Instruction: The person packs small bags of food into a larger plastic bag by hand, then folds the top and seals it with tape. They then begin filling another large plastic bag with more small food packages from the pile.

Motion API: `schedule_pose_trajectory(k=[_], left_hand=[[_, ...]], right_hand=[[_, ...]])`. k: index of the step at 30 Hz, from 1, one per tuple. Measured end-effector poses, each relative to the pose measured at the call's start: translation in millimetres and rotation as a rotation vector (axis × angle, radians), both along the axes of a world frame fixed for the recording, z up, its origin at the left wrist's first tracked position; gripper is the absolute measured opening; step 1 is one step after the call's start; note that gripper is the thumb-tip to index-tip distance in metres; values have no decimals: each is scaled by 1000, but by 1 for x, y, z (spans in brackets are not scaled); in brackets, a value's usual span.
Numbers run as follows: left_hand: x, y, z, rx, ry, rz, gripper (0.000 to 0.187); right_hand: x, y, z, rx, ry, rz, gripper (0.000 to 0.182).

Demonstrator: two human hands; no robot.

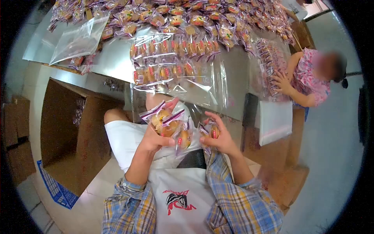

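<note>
Your left hand (151,137) grips several wrapped buns (170,128), your right hand (226,142) at least one, above your lap (126,138). They should be light, soft, with slippery film; hold sides gently.

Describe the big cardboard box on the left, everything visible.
The cardboard box is large, plain brown and deep-walled, with a matt surface. It sits low at the left, beside the worktable. Its top is open, and a few small, shiny purplish packs show inside. A blue lattice crate shows at its lower edge; whether the box rests on it, I can't tell.
</note>
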State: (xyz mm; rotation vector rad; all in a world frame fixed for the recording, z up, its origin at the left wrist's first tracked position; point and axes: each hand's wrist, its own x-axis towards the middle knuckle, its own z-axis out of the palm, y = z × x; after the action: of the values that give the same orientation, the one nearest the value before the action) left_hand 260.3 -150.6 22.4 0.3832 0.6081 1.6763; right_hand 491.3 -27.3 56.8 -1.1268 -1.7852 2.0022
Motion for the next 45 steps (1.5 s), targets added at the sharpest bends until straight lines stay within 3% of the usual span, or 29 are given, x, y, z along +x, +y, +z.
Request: schedule_pose_trajectory(k=[4, 8, 11, 12, 14, 18, 22, 25, 26, 29, 30, 32, 33, 34, 37, 39, 42, 45], left_hand=[[0, -2, -18, 116, 191, -1, 125], [1, -3, 19, -92, -117, -8, 134], [7, -3, 24, -131, -163, -110, 133], [17, 0, 9, -18, -97, -86, 132], [23, 1, 4, -65, 108, -5, 125], [40, -19, 2, -150, 227, -66, 109], [55, -53, -1, -73, 559, -82, 94], [59, -67, 2, -9, 740, -44, 87], [54, -70, 1, -4, 769, -67, 86], [36, -76, 9, -3, 820, -110, 79], [29, -83, 6, -13, 790, -141, 78], [18, -90, 9, -90, 727, -208, 76], [14, -91, 7, -79, 857, -262, 76], [11, -92, 3, -68, 988, -315, 76], [15, -89, 2, 86, 1200, -352, 70], [20, -90, -12, 137, 1201, -347, 68], [19, -83, -19, 317, 1465, -236, 62], [36, -78, -34, 409, 1380, -70, 60]], right_hand=[[1, 2, -12, 136, -67, 57, 95], [-22, 8, -4, 195, -123, 91, 94], [-34, 15, -10, 338, -75, 92, 94], [-33, 18, -33, 429, -81, 57, 93], [-39, 15, -41, 611, -161, -15, 88], [-36, -16, -36, 336, -207, -170, 77], [-25, -64, -36, -41, -118, -343, 71], [-5, -68, -77, 306, -103, -195, 71], [-10, -62, -65, 581, -153, -100, 71], [-17, -57, -31, 180, -52, -197, 67], [-13, -54, -21, -98, 58, -234, 65], [7, -40, -19, -300, -21, -71, 68], [18, -34, -20, -403, -62, 12, 69], [33, -31, -40, -245, -4, 200, 67], [21, -33, -10, -459, -29, 393, 64], [23, -36, -15, -603, -15, 345, 62], [26, -40, -18, -870, -12, 185, 59], [32, -52, -20, -984, 42, 16, 58]])
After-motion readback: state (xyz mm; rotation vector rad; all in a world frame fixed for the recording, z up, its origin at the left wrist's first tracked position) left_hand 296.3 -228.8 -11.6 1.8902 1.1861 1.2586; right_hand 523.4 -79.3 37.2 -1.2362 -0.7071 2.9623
